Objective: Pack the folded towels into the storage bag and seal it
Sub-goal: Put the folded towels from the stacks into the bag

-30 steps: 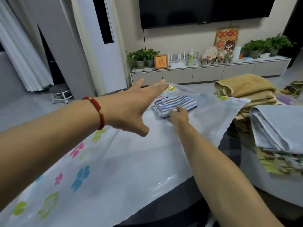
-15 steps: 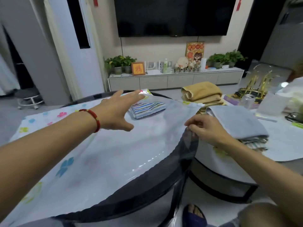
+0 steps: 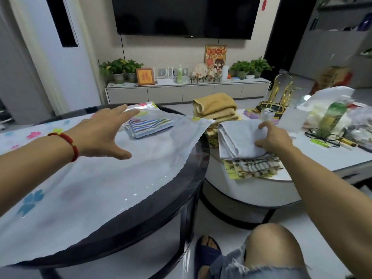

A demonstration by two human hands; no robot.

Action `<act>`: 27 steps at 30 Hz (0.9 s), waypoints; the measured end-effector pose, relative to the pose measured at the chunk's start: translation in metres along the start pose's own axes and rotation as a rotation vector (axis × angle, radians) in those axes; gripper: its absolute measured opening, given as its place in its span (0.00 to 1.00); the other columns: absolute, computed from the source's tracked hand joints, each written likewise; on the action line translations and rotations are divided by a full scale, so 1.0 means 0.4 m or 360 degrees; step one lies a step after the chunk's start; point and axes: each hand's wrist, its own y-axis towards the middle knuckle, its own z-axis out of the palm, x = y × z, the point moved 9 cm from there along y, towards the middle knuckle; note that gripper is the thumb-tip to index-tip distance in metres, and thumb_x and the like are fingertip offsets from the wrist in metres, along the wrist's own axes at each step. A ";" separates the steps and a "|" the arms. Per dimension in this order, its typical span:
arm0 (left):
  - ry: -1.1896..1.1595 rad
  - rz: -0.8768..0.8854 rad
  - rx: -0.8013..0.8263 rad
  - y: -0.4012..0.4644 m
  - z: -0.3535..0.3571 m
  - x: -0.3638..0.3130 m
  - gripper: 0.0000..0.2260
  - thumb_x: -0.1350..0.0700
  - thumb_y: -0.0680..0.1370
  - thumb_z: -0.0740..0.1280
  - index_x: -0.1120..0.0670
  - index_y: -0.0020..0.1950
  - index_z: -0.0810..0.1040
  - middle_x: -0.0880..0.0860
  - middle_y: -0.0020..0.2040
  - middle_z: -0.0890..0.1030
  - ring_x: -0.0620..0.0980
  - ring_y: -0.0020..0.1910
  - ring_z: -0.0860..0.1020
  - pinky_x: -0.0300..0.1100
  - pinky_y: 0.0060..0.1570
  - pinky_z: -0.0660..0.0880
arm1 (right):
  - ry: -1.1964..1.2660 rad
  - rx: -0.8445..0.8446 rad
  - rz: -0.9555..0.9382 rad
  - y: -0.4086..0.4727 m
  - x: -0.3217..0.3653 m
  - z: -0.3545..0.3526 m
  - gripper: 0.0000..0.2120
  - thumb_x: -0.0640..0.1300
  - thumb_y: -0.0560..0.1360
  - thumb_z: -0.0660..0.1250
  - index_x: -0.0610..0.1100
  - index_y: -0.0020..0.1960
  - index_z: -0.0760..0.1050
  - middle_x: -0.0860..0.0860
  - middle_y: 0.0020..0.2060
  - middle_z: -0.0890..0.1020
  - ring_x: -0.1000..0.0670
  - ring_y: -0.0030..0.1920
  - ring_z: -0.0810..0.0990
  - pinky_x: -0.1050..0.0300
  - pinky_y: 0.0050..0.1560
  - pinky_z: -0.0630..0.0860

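Note:
A clear storage bag printed with coloured flowers lies flat over the dark round table. A folded striped towel lies inside it near the far end. My left hand hovers open over the bag, fingers stretched toward the bag's far edge. My right hand grips a folded grey towel that tops a stack of patterned towels on the white table. A pile of folded tan towels stands behind that stack.
The white table's right side is crowded with a green bottle, glasses, plastic bags and a gold rack. A TV cabinet with plants lines the far wall. My knee and sandalled foot are below.
My right hand left the striped towel in the bag, swung right to the white table and took hold of the grey towel. The view turned right; my left hand stayed over the bag.

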 end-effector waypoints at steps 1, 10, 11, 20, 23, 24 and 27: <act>0.0000 -0.0013 0.0013 0.001 -0.001 0.000 0.54 0.36 0.62 0.77 0.42 0.79 0.48 0.52 0.80 0.57 0.57 0.75 0.61 0.58 0.71 0.66 | 0.0111 0.0074 -0.0023 0.010 0.009 0.000 0.32 0.43 0.72 0.78 0.52 0.72 0.69 0.36 0.65 0.78 0.34 0.63 0.76 0.39 0.62 0.77; -0.0123 -0.0112 0.0089 -0.065 -0.004 0.007 0.40 0.41 0.67 0.77 0.33 0.75 0.60 0.54 0.80 0.57 0.58 0.75 0.64 0.53 0.70 0.67 | 0.1457 0.0964 -0.0147 -0.154 0.110 -0.032 0.17 0.34 0.77 0.68 0.49 0.60 0.84 0.37 0.57 0.83 0.42 0.42 0.86 0.50 0.37 0.85; -0.0114 -0.0122 0.0119 -0.088 0.012 0.016 0.37 0.41 0.68 0.76 0.33 0.73 0.63 0.53 0.80 0.58 0.58 0.73 0.65 0.52 0.69 0.67 | 0.1519 0.1025 -0.0216 -0.197 0.126 -0.045 0.17 0.34 0.77 0.69 0.49 0.61 0.84 0.39 0.58 0.83 0.41 0.44 0.87 0.51 0.38 0.85; 0.0005 -0.0072 0.0234 -0.180 0.040 0.081 0.46 0.49 0.71 0.74 0.45 0.80 0.49 0.46 0.81 0.54 0.51 0.75 0.63 0.53 0.69 0.69 | 0.1576 0.1665 -0.0563 -0.584 0.385 0.074 0.21 0.35 0.71 0.71 0.45 0.62 0.85 0.44 0.65 0.84 0.41 0.60 0.85 0.51 0.54 0.84; -0.0026 -0.0032 0.0323 -0.147 0.004 0.097 0.53 0.50 0.69 0.77 0.45 0.80 0.41 0.45 0.81 0.46 0.54 0.79 0.52 0.56 0.76 0.58 | 0.1530 0.1729 -0.0625 -0.632 0.542 0.187 0.21 0.37 0.71 0.71 0.48 0.62 0.85 0.39 0.62 0.84 0.41 0.56 0.83 0.52 0.50 0.83; -0.0018 -0.0012 0.0388 -0.138 -0.006 0.103 0.55 0.49 0.68 0.78 0.45 0.80 0.39 0.45 0.81 0.43 0.55 0.80 0.48 0.57 0.77 0.55 | 0.1544 0.1714 -0.0629 -0.632 0.597 0.225 0.21 0.37 0.71 0.72 0.48 0.62 0.85 0.39 0.60 0.85 0.43 0.53 0.83 0.52 0.48 0.82; 0.0058 0.0041 0.0496 -0.116 -0.046 0.122 0.59 0.46 0.66 0.79 0.45 0.79 0.36 0.43 0.81 0.40 0.57 0.79 0.46 0.56 0.77 0.52 | 0.1844 0.1557 -0.0540 -0.599 0.772 0.338 0.19 0.33 0.74 0.71 0.47 0.62 0.84 0.41 0.55 0.85 0.46 0.47 0.85 0.54 0.44 0.83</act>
